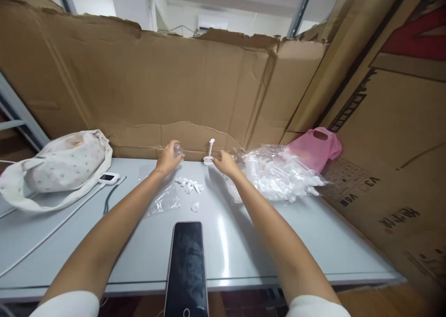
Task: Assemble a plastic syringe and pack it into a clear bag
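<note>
At the back of the table, my left hand (169, 158) has its fingers curled round a clear plastic piece (178, 150), whose shape is partly hidden. To the right, my right hand (226, 163) pinches the edge of a white plastic piece (208, 160) with a round base and a thin stem pointing up. Several small white nozzle-like caps (188, 184) lie in a cluster between my forearms, and a single white cap (195, 207) lies nearer. A flat clear plastic bag (162, 201) is beside my left forearm.
A large clear bag of white plastic parts (278, 173) lies right of my right hand, with a pink bag (315, 147) behind. A phone (187, 266) is in front. On the left are a cloth bag (69, 164) and a small white device (108, 178). Cardboard (195, 85) walls the back.
</note>
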The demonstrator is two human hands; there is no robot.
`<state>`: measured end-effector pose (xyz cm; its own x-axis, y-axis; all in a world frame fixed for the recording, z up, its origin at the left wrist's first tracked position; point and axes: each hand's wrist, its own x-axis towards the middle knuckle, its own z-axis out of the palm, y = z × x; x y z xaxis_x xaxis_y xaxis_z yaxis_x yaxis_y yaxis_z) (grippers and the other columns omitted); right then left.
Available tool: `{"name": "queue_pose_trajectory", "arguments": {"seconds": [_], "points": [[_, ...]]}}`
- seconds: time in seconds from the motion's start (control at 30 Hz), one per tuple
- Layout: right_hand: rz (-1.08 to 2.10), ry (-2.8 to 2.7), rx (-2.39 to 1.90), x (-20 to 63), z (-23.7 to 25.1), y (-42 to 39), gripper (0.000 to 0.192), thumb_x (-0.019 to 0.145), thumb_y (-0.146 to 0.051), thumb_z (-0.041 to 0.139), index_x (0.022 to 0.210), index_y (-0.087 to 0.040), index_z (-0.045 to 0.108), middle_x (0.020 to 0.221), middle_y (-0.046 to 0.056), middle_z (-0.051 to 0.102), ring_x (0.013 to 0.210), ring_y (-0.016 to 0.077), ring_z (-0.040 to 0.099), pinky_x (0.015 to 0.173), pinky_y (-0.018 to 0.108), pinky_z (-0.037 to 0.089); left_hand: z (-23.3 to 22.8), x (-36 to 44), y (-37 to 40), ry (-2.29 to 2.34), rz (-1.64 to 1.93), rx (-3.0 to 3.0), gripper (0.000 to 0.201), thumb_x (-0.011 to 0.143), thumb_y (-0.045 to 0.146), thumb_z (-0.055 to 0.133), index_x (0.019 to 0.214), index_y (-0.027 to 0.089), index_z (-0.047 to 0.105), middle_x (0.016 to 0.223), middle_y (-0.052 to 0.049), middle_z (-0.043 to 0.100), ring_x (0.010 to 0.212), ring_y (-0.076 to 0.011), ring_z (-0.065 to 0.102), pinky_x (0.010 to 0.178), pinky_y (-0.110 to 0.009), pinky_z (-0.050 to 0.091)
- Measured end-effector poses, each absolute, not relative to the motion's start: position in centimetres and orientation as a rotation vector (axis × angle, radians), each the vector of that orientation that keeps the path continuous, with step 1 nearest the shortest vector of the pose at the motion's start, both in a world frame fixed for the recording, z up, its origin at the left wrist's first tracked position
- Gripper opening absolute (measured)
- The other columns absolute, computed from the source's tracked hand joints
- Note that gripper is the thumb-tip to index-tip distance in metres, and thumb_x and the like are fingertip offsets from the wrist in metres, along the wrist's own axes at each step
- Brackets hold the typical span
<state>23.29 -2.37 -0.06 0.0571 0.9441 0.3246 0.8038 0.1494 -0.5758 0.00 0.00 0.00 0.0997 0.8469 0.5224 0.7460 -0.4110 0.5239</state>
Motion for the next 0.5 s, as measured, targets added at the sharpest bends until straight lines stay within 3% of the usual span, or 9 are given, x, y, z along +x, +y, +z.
{"name": "queue_pose_trajectory", "arguments": {"seconds": [0.13, 0.3, 0.5], "points": [[0.374, -1.658, -1.695, 22.6, -0.9, 1.3, 0.037, 0.087, -0.027, 0.059, 0.121, -0.013, 0.055, 0.123, 0.015, 0.062, 0.115, 0.0258, 0.058, 0.094, 0.037, 0.045, 1.1, -0.1, -3.8, 1.459, 1.255, 2.238, 0.053, 0.076, 0.029, 0.064, 0.124, 0.025, 0.041, 0.116, -0.007, 0.061, 0.107, -0.0243, 0.059, 0.089, -0.036, 0.046], [0.528, -1.578, -1.674, 21.9, -1.8, 3.4, 0.033, 0.091, -0.032, 0.057, 0.12, -0.016, 0.055, 0.12, 0.009, 0.058, 0.101, 0.0215, 0.061, 0.084, 0.043, 0.053, 2.1, -0.3, -9.3, 1.254, 1.162, 2.231, 0.035, 0.076, 0.033, 0.064, 0.108, 0.023, 0.052, 0.11, -0.004, 0.062, 0.102, -0.023, 0.059, 0.09, -0.036, 0.045], [0.668, -1.433, -1.535, 21.0, -1.5, 2.1, 0.031, 0.091, -0.031, 0.057, 0.118, -0.015, 0.056, 0.118, 0.009, 0.06, 0.099, 0.0208, 0.062, 0.083, 0.041, 0.053, 1.6, -0.9, -11.0, 0.955, 1.347, 1.632, 0.039, 0.073, 0.038, 0.07, 0.097, 0.022, 0.044, 0.1, -0.002, 0.058, 0.087, -0.0168, 0.061, 0.077, -0.035, 0.054]]}}
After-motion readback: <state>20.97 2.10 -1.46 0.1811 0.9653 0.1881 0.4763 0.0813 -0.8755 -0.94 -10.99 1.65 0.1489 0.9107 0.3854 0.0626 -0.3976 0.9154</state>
